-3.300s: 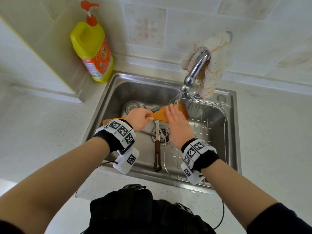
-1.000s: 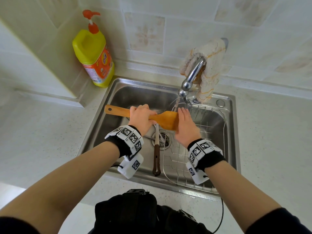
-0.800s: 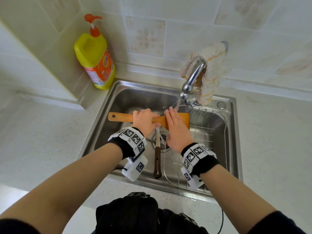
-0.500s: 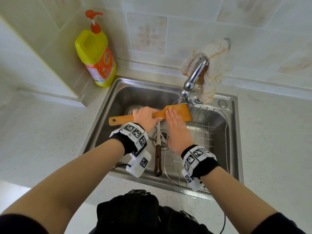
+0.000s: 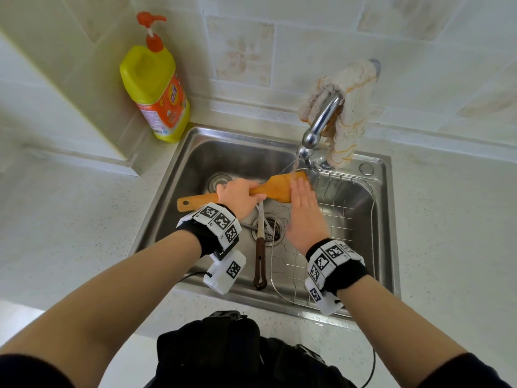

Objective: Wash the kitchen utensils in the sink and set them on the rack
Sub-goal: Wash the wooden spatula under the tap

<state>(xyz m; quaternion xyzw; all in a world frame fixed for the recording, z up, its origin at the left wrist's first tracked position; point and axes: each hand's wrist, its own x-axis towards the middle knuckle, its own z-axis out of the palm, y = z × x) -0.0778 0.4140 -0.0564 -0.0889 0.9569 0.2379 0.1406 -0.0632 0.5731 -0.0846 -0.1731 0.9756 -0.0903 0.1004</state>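
My left hand grips the handle of a wooden spatula held level over the steel sink. Its blade sits under the water running from the tap. My right hand lies with straight fingers against the near side of the blade. On the sink floor beside the drain lies a knife with a dark brown handle. A wire rack fills the right half of the sink, with nothing visible in it.
A yellow dish-soap bottle with a red pump stands on the counter at the sink's back left corner. A cream cloth hangs over the tap. Pale speckled counter runs on both sides.
The spatula has shifted a little to the right and back, further under the stream, and my right hand has slid along the blade toward its tip end. My left hand keeps its grip on the handle.
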